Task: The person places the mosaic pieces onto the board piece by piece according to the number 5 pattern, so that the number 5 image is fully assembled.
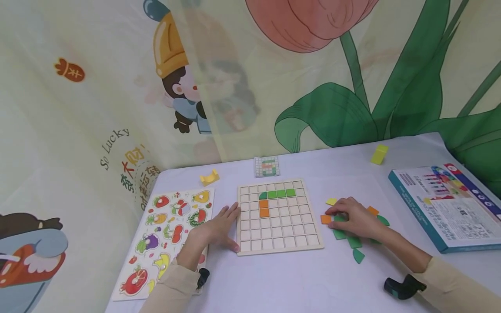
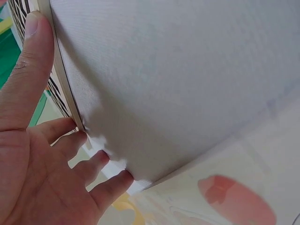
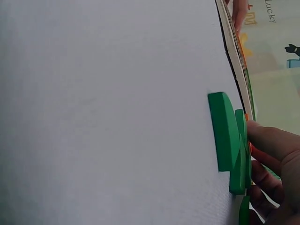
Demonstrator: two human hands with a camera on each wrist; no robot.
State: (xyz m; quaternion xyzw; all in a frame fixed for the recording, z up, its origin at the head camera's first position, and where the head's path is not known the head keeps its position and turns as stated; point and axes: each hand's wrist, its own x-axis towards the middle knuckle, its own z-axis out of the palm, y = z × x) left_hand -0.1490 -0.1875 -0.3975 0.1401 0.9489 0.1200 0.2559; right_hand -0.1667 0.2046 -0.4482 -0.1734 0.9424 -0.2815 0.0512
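Observation:
A wooden grid board [image 1: 282, 233] lies mid-table with a row of green tiles [image 1: 281, 194] and two orange square tiles [image 1: 264, 208] in its cells. My left hand [image 1: 215, 228] rests along the board's left edge, fingers spread; the left wrist view shows the thumb [image 2: 37, 61] on the frame. Right of the board, my right hand [image 1: 354, 217] is over a loose pile of tiles. Its thumb and index finger pinch an orange square tile [image 1: 325, 219]. Green tiles [image 1: 354, 242] lie beneath and beside the hand, partly hidden by it. In the right wrist view, green tiles [image 3: 221, 131] stand before the fingers.
A fruit puzzle board [image 1: 168, 230] lies at the left. Behind the grid board are a small pattern card [image 1: 267, 167] and a yellow piece [image 1: 210, 178]. A yellow block [image 1: 379, 154] stands at the back right, near a flat box [image 1: 450, 208]. A printed curtain hangs behind.

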